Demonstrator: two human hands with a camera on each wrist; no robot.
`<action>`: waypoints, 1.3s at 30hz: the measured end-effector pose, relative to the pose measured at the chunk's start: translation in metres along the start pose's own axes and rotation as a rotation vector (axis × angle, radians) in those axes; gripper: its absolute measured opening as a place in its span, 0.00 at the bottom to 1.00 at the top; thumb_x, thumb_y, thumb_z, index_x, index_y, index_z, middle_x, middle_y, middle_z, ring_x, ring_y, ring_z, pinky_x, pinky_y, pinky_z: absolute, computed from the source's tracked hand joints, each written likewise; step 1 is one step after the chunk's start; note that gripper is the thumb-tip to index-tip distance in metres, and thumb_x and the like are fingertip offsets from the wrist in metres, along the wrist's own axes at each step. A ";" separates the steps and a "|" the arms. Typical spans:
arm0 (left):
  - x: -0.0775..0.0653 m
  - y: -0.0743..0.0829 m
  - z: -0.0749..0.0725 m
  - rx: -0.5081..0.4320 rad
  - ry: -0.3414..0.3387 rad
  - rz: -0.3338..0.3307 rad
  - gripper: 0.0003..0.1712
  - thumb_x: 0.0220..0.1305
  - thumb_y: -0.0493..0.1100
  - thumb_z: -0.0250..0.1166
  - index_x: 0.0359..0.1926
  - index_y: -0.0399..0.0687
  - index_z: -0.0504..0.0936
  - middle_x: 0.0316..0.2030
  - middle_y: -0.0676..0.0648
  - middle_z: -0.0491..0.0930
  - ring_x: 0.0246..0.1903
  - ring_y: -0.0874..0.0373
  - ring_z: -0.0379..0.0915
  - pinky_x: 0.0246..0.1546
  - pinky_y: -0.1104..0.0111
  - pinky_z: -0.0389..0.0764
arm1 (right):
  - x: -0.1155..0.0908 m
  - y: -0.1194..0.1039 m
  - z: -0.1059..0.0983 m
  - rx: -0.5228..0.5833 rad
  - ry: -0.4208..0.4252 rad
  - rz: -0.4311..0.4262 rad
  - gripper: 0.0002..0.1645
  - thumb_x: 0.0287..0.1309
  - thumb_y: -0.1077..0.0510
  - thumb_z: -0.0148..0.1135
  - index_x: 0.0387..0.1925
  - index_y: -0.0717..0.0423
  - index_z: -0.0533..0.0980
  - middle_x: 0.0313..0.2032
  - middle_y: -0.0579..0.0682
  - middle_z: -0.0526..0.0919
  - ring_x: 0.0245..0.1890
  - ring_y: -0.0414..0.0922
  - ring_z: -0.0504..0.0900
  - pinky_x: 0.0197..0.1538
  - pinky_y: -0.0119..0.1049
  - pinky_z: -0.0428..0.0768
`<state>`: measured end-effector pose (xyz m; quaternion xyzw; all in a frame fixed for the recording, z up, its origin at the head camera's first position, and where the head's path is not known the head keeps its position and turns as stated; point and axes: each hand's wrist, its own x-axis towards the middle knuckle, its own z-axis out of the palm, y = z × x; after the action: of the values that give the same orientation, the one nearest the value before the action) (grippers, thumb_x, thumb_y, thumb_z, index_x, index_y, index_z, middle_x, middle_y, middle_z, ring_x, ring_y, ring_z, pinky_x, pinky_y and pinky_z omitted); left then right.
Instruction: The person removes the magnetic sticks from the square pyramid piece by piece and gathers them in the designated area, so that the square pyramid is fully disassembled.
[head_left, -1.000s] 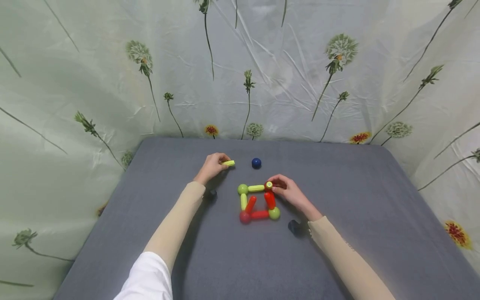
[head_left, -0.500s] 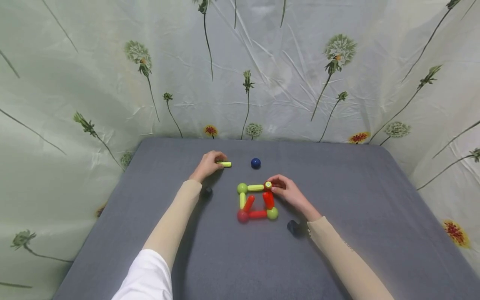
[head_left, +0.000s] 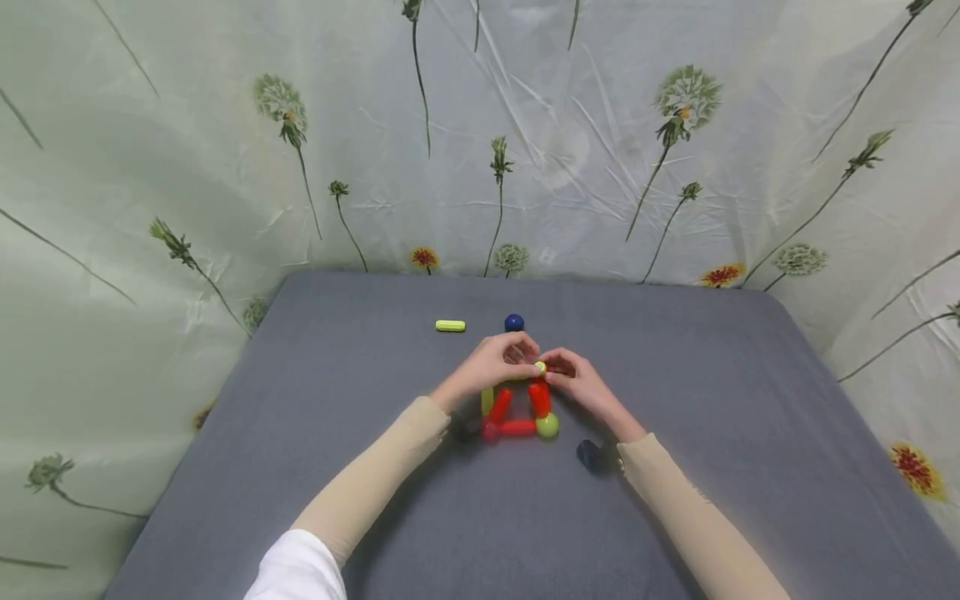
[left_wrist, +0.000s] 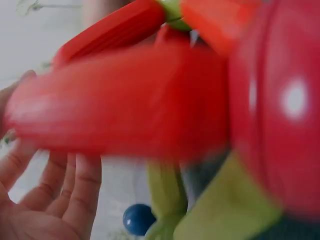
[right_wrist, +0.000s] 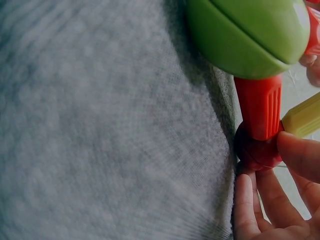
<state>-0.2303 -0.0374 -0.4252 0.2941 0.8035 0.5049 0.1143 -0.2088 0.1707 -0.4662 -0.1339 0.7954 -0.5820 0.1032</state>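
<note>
Three rods stand up from the square frame (head_left: 517, 427) of sticks and balls on the grey table (head_left: 420, 517): a red upright (head_left: 501, 406) at its near left corner, a second red upright (head_left: 539, 400) at its near right corner, and a yellow upright (head_left: 541, 367) at its far right corner. The four sides of the frame look joined, so the base seems done. At its far left corner, the green ball (left_wrist: 164, 230) shows no upright in the left wrist view, though the edge of the view cuts it off; that corner appears to be without one. Two pieces lie apart from the frame: a loose yellow rod (head_left: 450, 326), beyond it and to its left, and a blue ball (head_left: 513, 322), just beyond its far side. The person's right hand (head_left: 581, 382) pinches the dark red ball (right_wrist: 257, 150) at the frame's far right corner between thumb and fingers. The left hand (head_left: 493, 358) reaches over the frame's far side, its thumb tip at the top of the yellow upright; whether it grips that rod or only touches it cannot be told.
</note>
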 end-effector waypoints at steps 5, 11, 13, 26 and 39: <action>0.003 -0.001 0.007 0.077 0.013 -0.021 0.09 0.59 0.40 0.69 0.39 0.44 0.80 0.34 0.50 0.79 0.31 0.60 0.77 0.36 0.71 0.77 | 0.001 0.000 0.000 0.019 -0.016 -0.021 0.17 0.63 0.66 0.58 0.53 0.68 0.71 0.50 0.63 0.76 0.50 0.55 0.76 0.52 0.33 0.74; 0.000 -0.011 -0.003 0.122 0.091 -0.077 0.06 0.55 0.31 0.63 0.33 0.45 0.78 0.33 0.49 0.80 0.31 0.58 0.77 0.34 0.69 0.78 | -0.002 -0.001 -0.002 -0.004 -0.010 -0.074 0.13 0.64 0.62 0.58 0.49 0.63 0.74 0.46 0.57 0.78 0.45 0.51 0.78 0.50 0.38 0.76; 0.000 -0.014 -0.005 0.121 0.102 -0.087 0.06 0.54 0.30 0.62 0.32 0.44 0.78 0.34 0.48 0.79 0.32 0.57 0.77 0.34 0.69 0.78 | -0.002 -0.001 -0.003 -0.015 -0.007 -0.066 0.13 0.64 0.62 0.58 0.49 0.62 0.74 0.46 0.57 0.78 0.45 0.51 0.77 0.50 0.39 0.76; -0.010 -0.022 -0.028 -0.069 0.231 -0.080 0.04 0.59 0.31 0.62 0.37 0.40 0.79 0.36 0.45 0.80 0.34 0.53 0.79 0.37 0.64 0.79 | 0.000 -0.003 0.000 -0.038 0.006 0.034 0.16 0.64 0.66 0.56 0.53 0.66 0.72 0.50 0.62 0.76 0.49 0.54 0.76 0.55 0.43 0.73; -0.031 -0.068 -0.077 0.112 0.521 -0.331 0.07 0.56 0.33 0.68 0.36 0.36 0.80 0.38 0.39 0.81 0.40 0.45 0.78 0.40 0.59 0.77 | 0.000 0.000 0.000 -0.046 0.007 0.041 0.15 0.64 0.66 0.56 0.52 0.64 0.73 0.49 0.60 0.76 0.48 0.53 0.75 0.54 0.40 0.75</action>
<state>-0.2670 -0.1347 -0.4527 0.0261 0.8692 0.4928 -0.0312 -0.2088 0.1709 -0.4658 -0.1178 0.8116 -0.5617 0.1093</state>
